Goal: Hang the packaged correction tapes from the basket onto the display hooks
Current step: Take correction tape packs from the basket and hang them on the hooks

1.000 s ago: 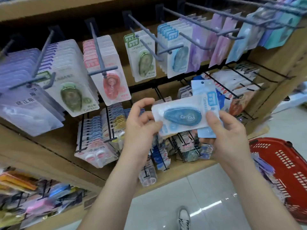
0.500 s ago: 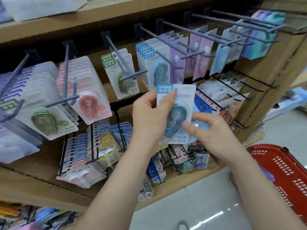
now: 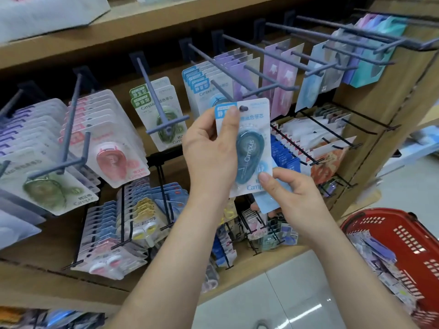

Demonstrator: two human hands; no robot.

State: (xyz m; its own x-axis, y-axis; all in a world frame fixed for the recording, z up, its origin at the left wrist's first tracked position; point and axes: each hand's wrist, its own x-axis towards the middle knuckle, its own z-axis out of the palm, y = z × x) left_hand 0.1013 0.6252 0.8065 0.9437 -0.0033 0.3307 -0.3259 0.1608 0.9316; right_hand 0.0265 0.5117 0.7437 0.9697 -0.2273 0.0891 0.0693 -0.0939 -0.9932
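A blue Campus correction tape pack [image 3: 249, 148] stands upright in front of the display. My left hand [image 3: 211, 148] grips its left edge, thumb on the top corner. My right hand [image 3: 297, 198] pinches its lower right corner and also holds a second pale blue pack [image 3: 267, 203] behind it. The pack's hang hole sits at the tip of a grey hook [image 3: 223, 93] that carries a row of matching blue packs [image 3: 199, 84]. The red basket [image 3: 408, 236] with more packs stands on the floor at lower right.
Grey hooks with green packs [image 3: 164, 115], pink packs [image 3: 114, 148] and purple packs [image 3: 280, 74] run along the wooden shelf [image 3: 380, 119]. Black wire racks [image 3: 332, 129] with small stationery sit below. White tile floor [image 3: 273, 302] lies underneath.
The blue pack was turned from sideways to upright and lifted up to the tip of the hook with blue packs. My left hand shifted to its top left edge.
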